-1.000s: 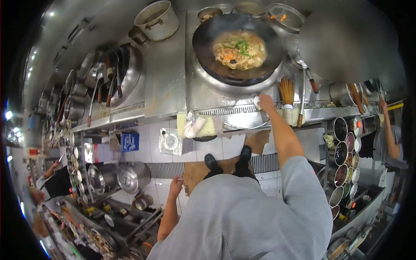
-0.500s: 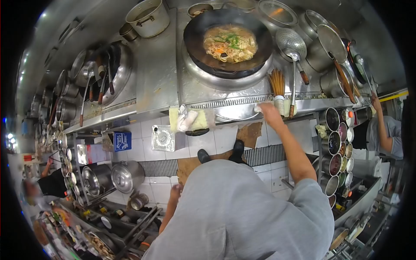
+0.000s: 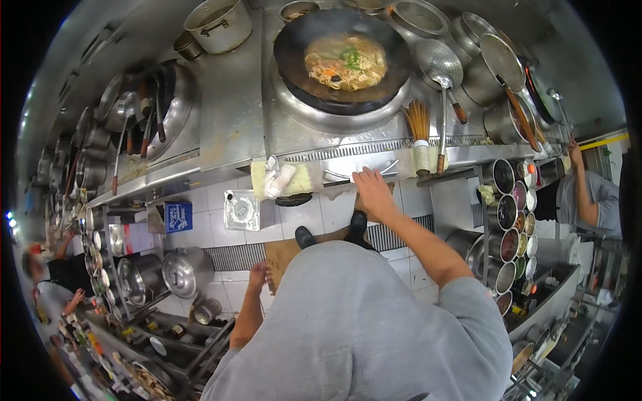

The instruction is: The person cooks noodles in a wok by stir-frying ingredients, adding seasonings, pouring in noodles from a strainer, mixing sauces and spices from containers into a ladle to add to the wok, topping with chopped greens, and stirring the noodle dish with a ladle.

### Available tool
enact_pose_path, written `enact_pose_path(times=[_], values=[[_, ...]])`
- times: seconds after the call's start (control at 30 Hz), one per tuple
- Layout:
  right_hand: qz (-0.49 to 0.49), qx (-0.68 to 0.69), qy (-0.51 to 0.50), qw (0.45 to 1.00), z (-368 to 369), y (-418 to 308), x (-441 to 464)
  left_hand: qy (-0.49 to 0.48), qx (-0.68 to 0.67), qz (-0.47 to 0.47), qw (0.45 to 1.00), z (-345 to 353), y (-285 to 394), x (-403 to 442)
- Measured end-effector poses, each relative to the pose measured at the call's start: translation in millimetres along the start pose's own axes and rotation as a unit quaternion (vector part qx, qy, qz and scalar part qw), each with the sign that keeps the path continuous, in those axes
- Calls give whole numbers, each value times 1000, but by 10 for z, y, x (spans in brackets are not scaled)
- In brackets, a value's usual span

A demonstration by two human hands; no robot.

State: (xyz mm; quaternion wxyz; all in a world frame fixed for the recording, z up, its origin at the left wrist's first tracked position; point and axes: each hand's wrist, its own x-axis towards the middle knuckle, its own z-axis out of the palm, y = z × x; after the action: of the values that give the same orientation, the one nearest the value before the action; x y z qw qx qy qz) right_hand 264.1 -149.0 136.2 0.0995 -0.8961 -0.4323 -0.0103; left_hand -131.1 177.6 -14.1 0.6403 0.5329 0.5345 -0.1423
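Observation:
My right hand is at the stove's front edge, over the right part of a curved metal bar; its fingers are bent over something white. Down at my left side, my left hand hangs above the floor with fingers slightly curled and apart, and nothing shows in it. Noodles with greens and broth fill the middle of a black wok on the burner. A crumpled white cloth lies on a yellowish towel left of my right hand.
A bamboo brush, a white-labelled bottle and a perforated ladle are right of the wok. A large pot stands back left. Seasoning tins line the right. Co-workers are at both sides.
My right hand has moved left and toward me along the stove's edge, from near the brush to the curved bar. The view has shifted right. My left hand stays low.

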Motion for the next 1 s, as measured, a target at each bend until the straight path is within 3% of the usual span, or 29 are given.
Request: enact_pose_path(times=[0.07, 0.13, 0.17, 0.27, 0.33, 0.43, 0.6, 0.67, 0.7, 0.77, 0.8, 0.87, 0.9, 0.97, 1.0], values=[[-11, 4, 14, 1000, -61, 193, 93, -96, 134, 59, 985, -164, -363, 26], [-11, -8, -148, 989, -249, 427, 154, -74, 108, 50, 990, -166, -416, -52], [-12, -11, -147, 989, -284, 575, 125, -48, 78, 35, 995, -142, -450, -123], [-53, -12, -87, 995, -223, 734, 11, 5, 12, -6, 1000, -84, -511, -398], [-39, 24, 72, 996, -89, 550, -143, 69, -41, 31, 996, -65, -457, -489], [14, 64, 122, 990, 145, 18, -182, 42, -49, 37, 997, -92, -580, -450], [22, 10, 99, 995, 115, -291, 81, -10, 31, 60, 998, -70, -679, -353], [25, 57, -27, 998, 60, -238, 209, -45, 62, 90, 993, -46, -617, -293], [26, 54, -23, 998, 3, -159, 326, -39, 38, 94, 994, -15, -584, -246], [31, 78, -248, 965, -97, -23, 508, -35, 14, 100, 994, -21, -633, 1], [32, 77, -247, 965, -120, -4, 437, -50, -46, 87, 994, -94, -760, 329], [67, 118, -151, 979, -159, 16, 237, -67, -109, 75, 989, -129, -683, 455], [63, 113, -152, 980, -110, -39, 180, -42, -114, 94, 988, -83, -430, 355], [6, 55, 118, 991, 103, -180, 27, 22, -141, 100, 985, 38, -140, 172], [3, 57, 113, 992, 143, -261, 62, 25, -144, 95, 985, 44, -210, 177]])
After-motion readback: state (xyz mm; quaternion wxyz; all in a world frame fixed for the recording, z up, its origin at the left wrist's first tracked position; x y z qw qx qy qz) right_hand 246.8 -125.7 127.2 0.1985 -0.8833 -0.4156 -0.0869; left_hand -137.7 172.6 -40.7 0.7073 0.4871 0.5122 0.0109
